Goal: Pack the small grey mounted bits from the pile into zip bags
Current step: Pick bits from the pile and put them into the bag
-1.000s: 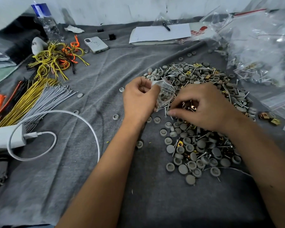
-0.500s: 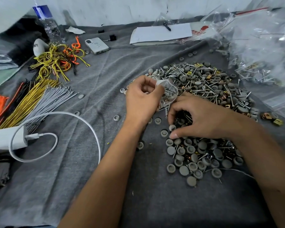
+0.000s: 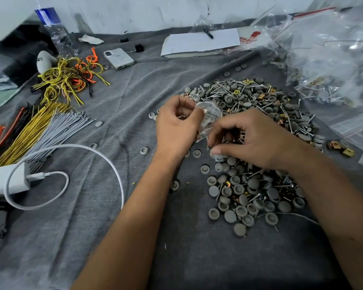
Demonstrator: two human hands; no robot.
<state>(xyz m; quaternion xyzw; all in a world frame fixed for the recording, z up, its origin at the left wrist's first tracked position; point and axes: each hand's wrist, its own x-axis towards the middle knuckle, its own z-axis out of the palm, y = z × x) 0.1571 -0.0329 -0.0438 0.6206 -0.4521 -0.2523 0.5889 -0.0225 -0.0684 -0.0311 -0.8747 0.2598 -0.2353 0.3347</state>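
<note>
Grey bits (image 3: 247, 197) lie piled on cloth; left hand (image 3: 176, 128) pinches a small zip bag (image 3: 210, 116), right hand (image 3: 254, 141) picks pieces from the pile.

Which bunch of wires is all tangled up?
The yellow, orange and black bunch by the phone. The yellow and grey bundles lie straight.

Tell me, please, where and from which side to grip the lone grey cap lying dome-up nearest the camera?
Pinch the grey cap across its round rim, fingers coming straight down: its dome faces up, it lies flat on the cloth, and its near side is free of the pile.
</note>
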